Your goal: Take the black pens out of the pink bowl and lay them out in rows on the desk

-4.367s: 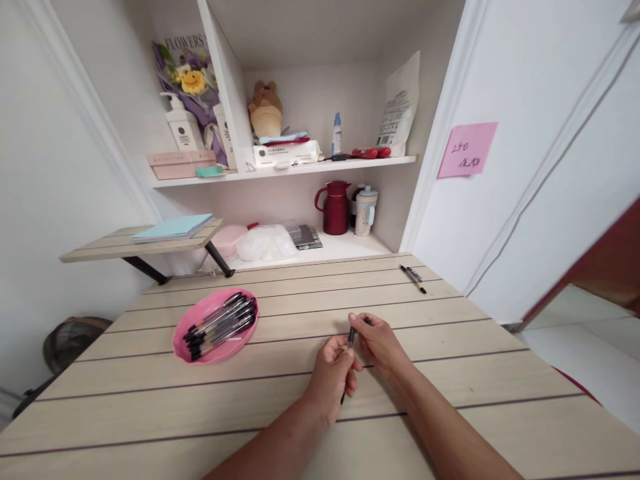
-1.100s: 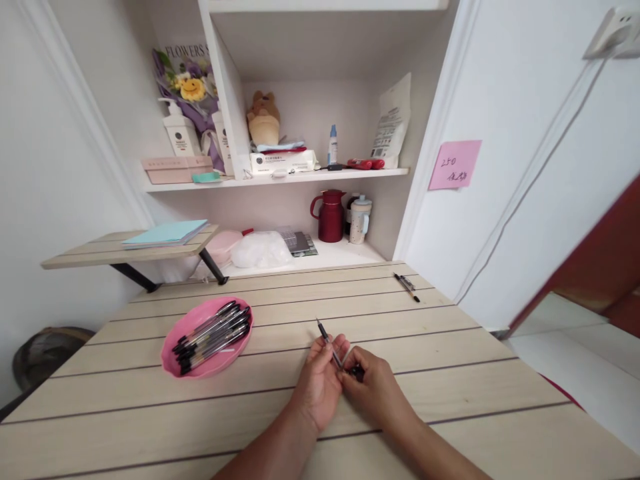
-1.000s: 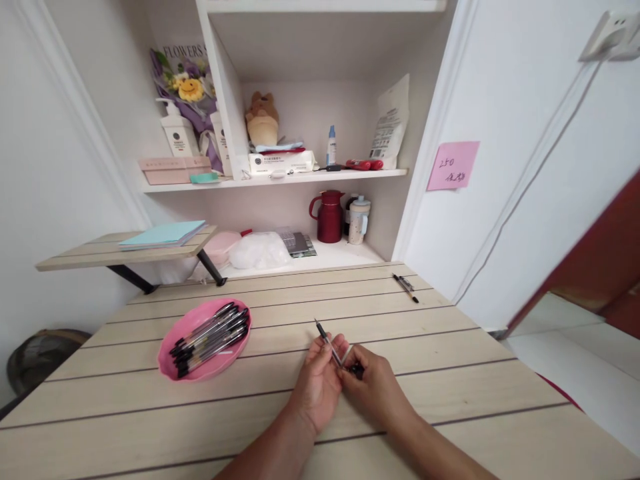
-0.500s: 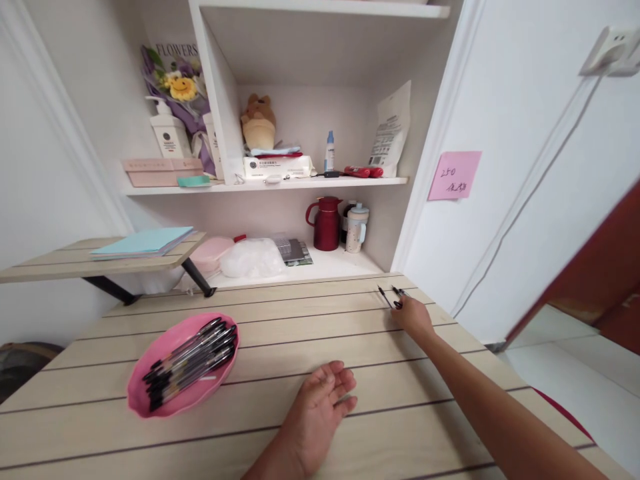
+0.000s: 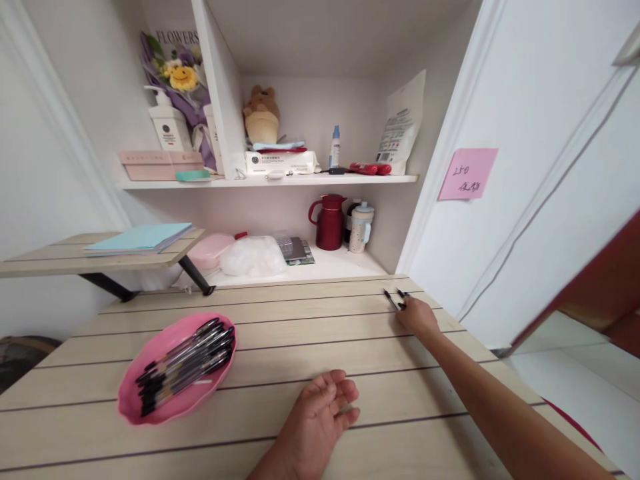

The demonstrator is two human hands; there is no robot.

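Observation:
At the table's far right, my right hand (image 5: 419, 316) has its fingers closed over the near ends of black pens (image 5: 391, 299). Two dark pen tips stick out past the fingers toward the back of the table; the rest is hidden by the hand. My left hand (image 5: 320, 413) rests low in the middle over the tabletop, palm turned inward, fingers loosely curled and apart, holding nothing. To its left is a pink oval bowl (image 5: 131, 400) with a wavy rim, in which several black-capped clear pens (image 5: 190, 360) lie in a slanted pile.
The slatted wooden table (image 5: 280, 327) meets a white shelf unit (image 5: 280, 181) at the back. A small raised shelf (image 5: 40, 257) carries blue paper (image 5: 137, 239) at left. Behind stand a red jug (image 5: 330, 223), a speckled cup (image 5: 360, 230) and a plastic bag (image 5: 254, 256).
The view has shifted slightly. My right hand stays at the pens at the far right, with only a slight move. My left hand keeps about the same pose.

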